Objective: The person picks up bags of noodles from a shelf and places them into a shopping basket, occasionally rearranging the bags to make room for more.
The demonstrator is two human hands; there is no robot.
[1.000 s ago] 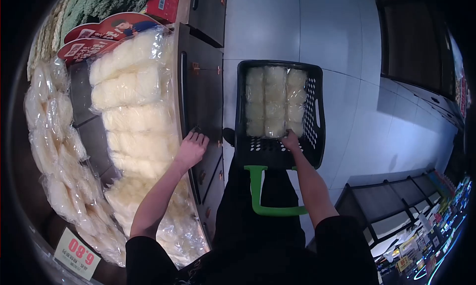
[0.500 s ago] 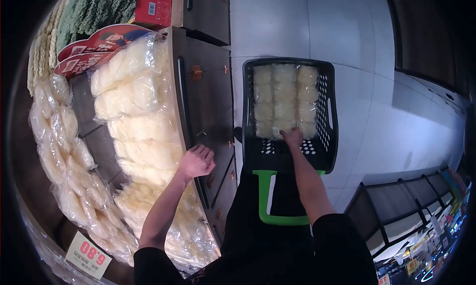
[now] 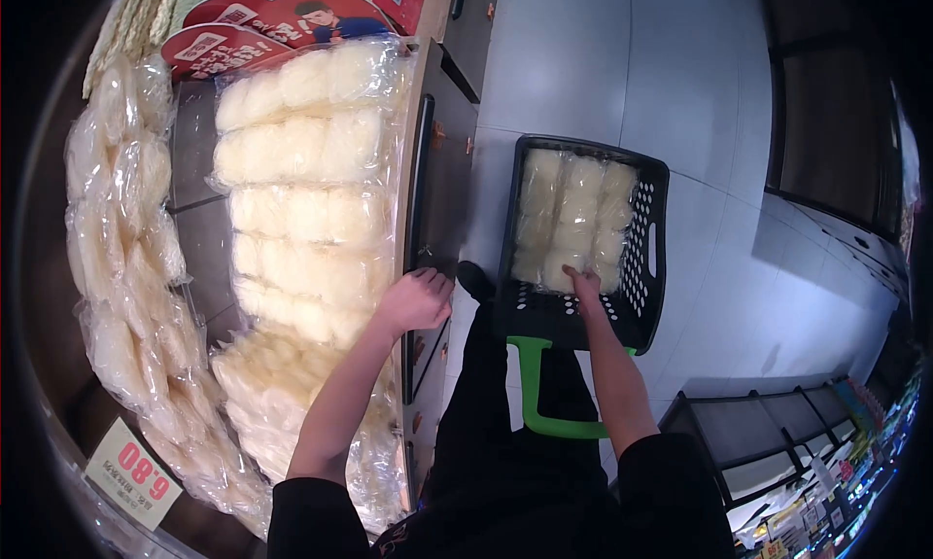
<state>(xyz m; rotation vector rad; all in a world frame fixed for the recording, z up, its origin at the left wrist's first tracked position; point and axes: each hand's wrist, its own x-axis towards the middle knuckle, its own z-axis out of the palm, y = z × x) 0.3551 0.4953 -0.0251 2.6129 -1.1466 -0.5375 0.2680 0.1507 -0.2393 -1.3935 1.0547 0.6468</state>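
Note:
My left hand is curled closed above the front edge of the display shelf, with nothing seen in it. My right hand reaches into a black basket and pinches the near end of a clear-wrapped pack of pale noodles. Packs lie side by side in rows in the basket. The basket's green handle lies toward my body. On the shelf beside my left arm, more wrapped noodle packs are stacked in rows.
Loose bagged noodles line the far left of the display. A price card stands at lower left, and red signs stand at the top. My shoe is beside the basket. Dark shelving stands at lower right.
The view has shifted, so the basket and shelf appear further right. My right hand stays at the near end of the packs, and my left hand remains closed by the shelf edge.

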